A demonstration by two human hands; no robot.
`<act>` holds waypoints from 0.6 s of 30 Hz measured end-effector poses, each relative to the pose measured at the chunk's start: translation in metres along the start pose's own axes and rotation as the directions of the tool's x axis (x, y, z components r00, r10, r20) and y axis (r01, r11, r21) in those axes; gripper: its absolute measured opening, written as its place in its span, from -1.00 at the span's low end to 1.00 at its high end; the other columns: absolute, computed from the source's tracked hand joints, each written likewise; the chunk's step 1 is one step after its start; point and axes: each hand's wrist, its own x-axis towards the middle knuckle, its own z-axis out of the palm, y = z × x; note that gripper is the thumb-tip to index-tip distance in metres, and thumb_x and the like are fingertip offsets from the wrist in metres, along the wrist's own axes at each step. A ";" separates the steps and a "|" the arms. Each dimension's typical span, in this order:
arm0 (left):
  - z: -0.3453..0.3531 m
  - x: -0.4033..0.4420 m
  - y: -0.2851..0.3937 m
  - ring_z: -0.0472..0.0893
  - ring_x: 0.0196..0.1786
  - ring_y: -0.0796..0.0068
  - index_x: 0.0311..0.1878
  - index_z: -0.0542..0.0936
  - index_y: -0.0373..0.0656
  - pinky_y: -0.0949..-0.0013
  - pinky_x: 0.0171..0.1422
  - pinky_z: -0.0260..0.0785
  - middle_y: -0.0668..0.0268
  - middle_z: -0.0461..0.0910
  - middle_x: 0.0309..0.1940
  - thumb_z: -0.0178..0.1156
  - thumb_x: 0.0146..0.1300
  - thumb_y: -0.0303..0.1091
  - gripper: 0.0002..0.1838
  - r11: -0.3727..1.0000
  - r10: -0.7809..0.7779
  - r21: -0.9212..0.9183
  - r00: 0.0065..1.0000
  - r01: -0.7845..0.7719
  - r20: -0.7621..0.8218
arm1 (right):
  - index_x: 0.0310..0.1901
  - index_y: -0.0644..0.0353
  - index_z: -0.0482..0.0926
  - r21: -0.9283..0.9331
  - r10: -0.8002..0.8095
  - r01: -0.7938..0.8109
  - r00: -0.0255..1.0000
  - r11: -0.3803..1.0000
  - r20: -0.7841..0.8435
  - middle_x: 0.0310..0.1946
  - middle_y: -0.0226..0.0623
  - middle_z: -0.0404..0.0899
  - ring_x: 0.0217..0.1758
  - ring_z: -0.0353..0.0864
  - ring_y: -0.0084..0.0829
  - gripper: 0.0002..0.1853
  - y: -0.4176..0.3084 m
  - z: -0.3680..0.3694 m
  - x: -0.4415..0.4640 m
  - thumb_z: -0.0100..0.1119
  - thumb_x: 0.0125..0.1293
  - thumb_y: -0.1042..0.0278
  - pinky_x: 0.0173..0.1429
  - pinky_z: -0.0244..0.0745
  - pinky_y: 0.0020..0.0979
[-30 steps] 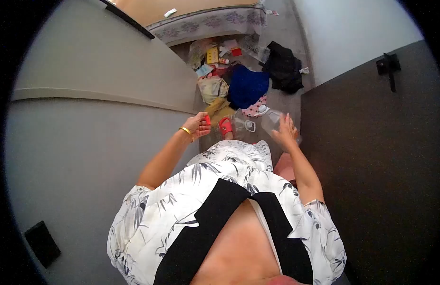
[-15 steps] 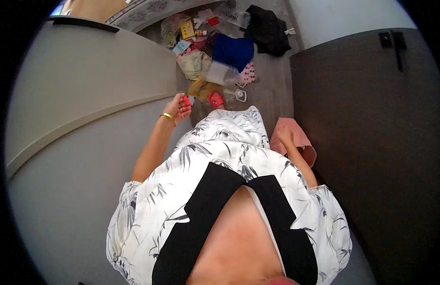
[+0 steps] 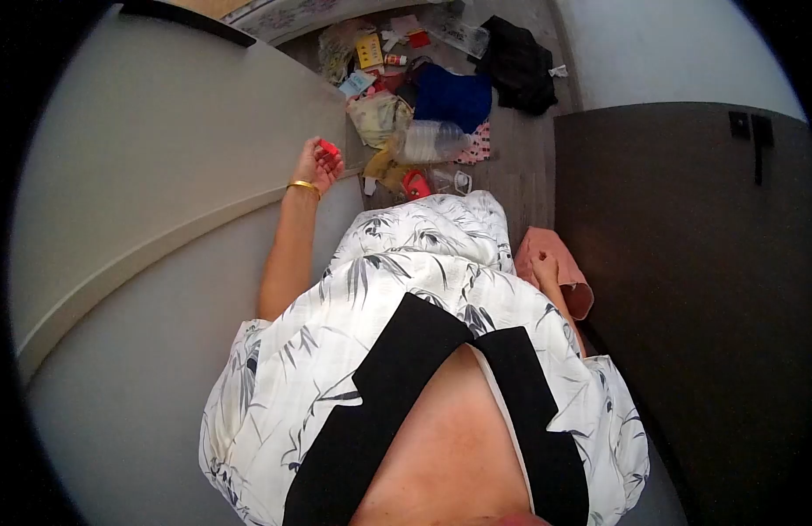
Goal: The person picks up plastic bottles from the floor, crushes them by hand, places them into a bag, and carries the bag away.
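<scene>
My left hand [image 3: 318,165], with a gold bracelet at the wrist, has its fingers curled round a small red object [image 3: 328,147]. It is in front of the pale panel. My right hand [image 3: 544,266] is low on the right, over a pink bag [image 3: 571,282]; its fingers are curled, and what they hold, if anything, is too small to make out. A clear plastic bottle [image 3: 432,141] lies on the pile, beside a blue cloth [image 3: 454,95] and a cream bag [image 3: 379,117].
A dark door [image 3: 687,245] stands at the right, a pale panel [image 3: 187,114] at the left. Black clothing [image 3: 518,70], a yellow box [image 3: 368,53] and plastic wrapping lie on the floor [image 3: 530,167]. A red shoe [image 3: 415,185] shows below the pile.
The clear bottle has left my right hand and lies on the pile. My right hand has moved down to the pink bag. My left hand has shifted left with the red object.
</scene>
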 end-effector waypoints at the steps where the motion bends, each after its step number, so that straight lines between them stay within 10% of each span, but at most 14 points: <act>1: 0.003 0.003 0.001 0.50 -0.49 0.48 -0.44 0.46 -0.18 0.38 -0.36 0.46 0.29 0.49 -0.54 0.08 0.05 -0.04 -0.66 0.999 -0.011 -0.043 1.000 0.011 0.001 | -0.16 0.37 0.49 -0.006 -0.023 0.023 1.000 1.000 -0.015 -0.25 -0.01 0.53 -0.16 0.52 -0.21 -0.58 0.007 0.003 0.005 0.12 -0.10 0.32 -0.07 0.39 -0.38; 11: 0.041 -0.002 -0.016 0.50 -0.51 0.44 -0.44 0.43 -0.23 0.39 -0.38 0.44 0.25 0.50 -0.54 0.07 0.03 -0.05 -0.63 0.982 -0.135 -0.123 0.989 0.142 0.064 | -0.30 0.34 0.48 0.067 -0.079 0.082 0.996 0.994 -0.034 -0.36 0.03 0.52 -0.26 0.51 -0.08 -0.67 0.035 0.012 0.017 0.08 -0.02 0.23 -0.20 0.37 -0.29; 16: 0.045 0.000 -0.007 0.44 -0.58 0.45 -0.55 0.40 -0.16 0.39 -0.44 0.38 0.29 0.43 -0.66 -0.03 0.08 -0.04 -0.65 0.995 -0.058 -0.078 0.989 0.069 0.135 | -0.21 0.36 0.42 0.187 0.130 -0.146 0.987 0.971 0.097 -0.52 -0.12 0.48 -0.35 0.48 -0.23 -0.63 0.022 0.027 0.010 0.03 -0.09 0.34 -0.22 0.34 -0.28; 17: 0.034 0.001 -0.009 0.44 -0.58 0.46 -0.56 0.39 -0.14 0.39 -0.45 0.37 0.30 0.42 -0.66 -0.05 0.09 -0.03 -0.65 0.996 -0.065 -0.054 0.976 0.078 0.210 | -0.35 0.36 0.42 0.235 -0.125 0.200 0.946 0.951 -0.299 -0.60 -0.22 0.40 -0.45 0.40 -0.33 -0.73 0.052 0.069 0.020 0.03 -0.11 0.37 -0.33 0.30 -0.27; 18: 0.033 -0.001 -0.008 0.43 -0.58 0.47 -0.57 0.38 -0.13 0.39 -0.47 0.37 0.31 0.41 -0.67 -0.06 0.10 -0.02 -0.64 0.997 -0.071 -0.019 0.959 0.080 0.275 | -0.40 0.37 0.44 0.123 -0.003 0.008 0.999 0.992 -0.043 -0.60 -0.21 0.40 -0.46 0.40 -0.32 -0.75 0.070 0.075 0.036 0.03 -0.13 0.38 -0.33 0.31 -0.26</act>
